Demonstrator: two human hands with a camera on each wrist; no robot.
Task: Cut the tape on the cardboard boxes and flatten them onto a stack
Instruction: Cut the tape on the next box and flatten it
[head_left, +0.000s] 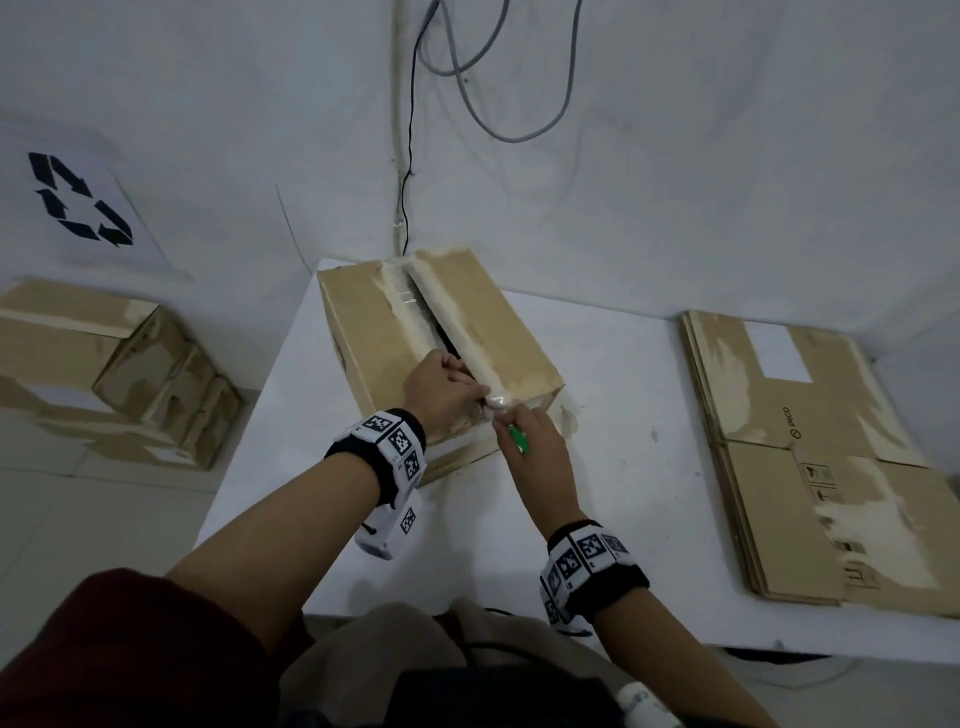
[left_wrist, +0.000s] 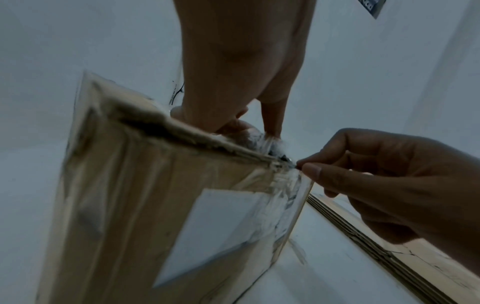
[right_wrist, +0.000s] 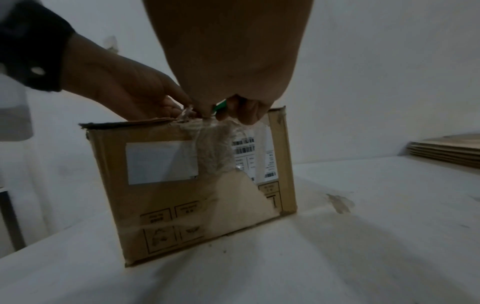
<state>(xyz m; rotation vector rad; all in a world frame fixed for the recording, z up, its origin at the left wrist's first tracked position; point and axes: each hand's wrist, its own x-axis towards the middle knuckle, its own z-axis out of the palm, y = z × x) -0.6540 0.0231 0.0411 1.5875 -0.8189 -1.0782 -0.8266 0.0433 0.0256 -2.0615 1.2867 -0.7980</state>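
A brown cardboard box (head_left: 467, 312) stands in the middle of the white table (head_left: 623, 519), its top seam split open along most of its length. At the seam's near end my left hand (head_left: 465, 384) pinches a crumpled bunch of clear tape (head_left: 496, 400). From the right wrist view the tape (right_wrist: 213, 139) runs down the box's front face (right_wrist: 155, 195). My right hand (head_left: 511, 423) grips a green cutter (head_left: 518, 439) right at that top edge, touching the tape. The blade tip is hidden by my fingers.
A stack of flattened boxes (head_left: 810, 457) lies on the table's right side. Several unflattened boxes (head_left: 104, 364) stand lower down on the left under a recycling sign (head_left: 78, 197). Cables (head_left: 410, 156) hang down the wall corner behind the box.
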